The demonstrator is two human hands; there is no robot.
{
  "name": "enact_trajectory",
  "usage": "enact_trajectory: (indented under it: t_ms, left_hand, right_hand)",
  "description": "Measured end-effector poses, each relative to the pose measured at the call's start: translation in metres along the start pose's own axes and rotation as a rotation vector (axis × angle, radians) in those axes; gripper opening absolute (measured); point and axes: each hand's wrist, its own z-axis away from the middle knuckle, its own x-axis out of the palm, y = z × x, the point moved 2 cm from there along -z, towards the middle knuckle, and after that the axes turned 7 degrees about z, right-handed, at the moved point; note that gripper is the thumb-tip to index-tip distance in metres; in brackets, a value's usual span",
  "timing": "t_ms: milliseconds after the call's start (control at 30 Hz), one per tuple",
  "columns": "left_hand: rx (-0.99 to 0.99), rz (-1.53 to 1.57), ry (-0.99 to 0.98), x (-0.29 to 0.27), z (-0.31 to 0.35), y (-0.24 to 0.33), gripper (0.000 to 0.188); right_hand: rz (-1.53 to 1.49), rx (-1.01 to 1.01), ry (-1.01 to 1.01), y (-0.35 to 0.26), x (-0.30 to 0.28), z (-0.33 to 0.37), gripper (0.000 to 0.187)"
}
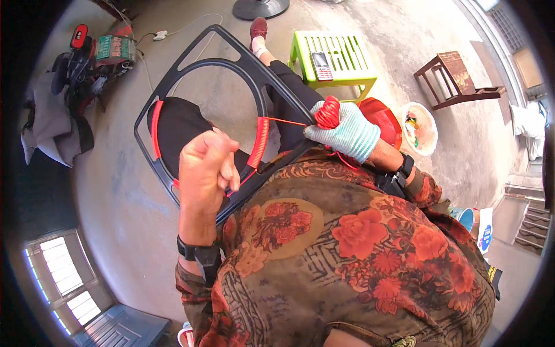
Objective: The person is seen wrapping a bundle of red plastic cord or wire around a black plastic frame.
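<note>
A black frame with a round inner ring lies tilted across my lap. Red cord is wound in tight coils around the ring's right side, and more red wrapping covers part of the left side. My right hand, in a pale knitted glove, is closed around a bundle of red cord beside the frame's right bar. A taut strand runs from it to the coils. My bare left hand is closed over the frame's near part, its curled fingers pinching a thin length of red cord below the coils.
A green plastic stool with a phone-like object on it stands ahead. Right of it are a red container, a white bucket and a small wooden stool. A dark machine stands far left, with cables on the floor.
</note>
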Motion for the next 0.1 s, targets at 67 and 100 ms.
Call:
enact_trajectory:
  t_ms: [67,100]
  left_hand:
    - [0.024,-0.063,0.130,-0.013,-0.018,-0.013,0.038]
    - [-0.007,-0.122,0.318,-0.005,-0.025,-0.019,0.034]
  right_hand:
    - [-0.026,-0.003,-0.001,-0.001,-0.001,0.002,0.033]
    - [-0.052,-0.003,-0.003,-0.001,-0.001,0.002,0.033]
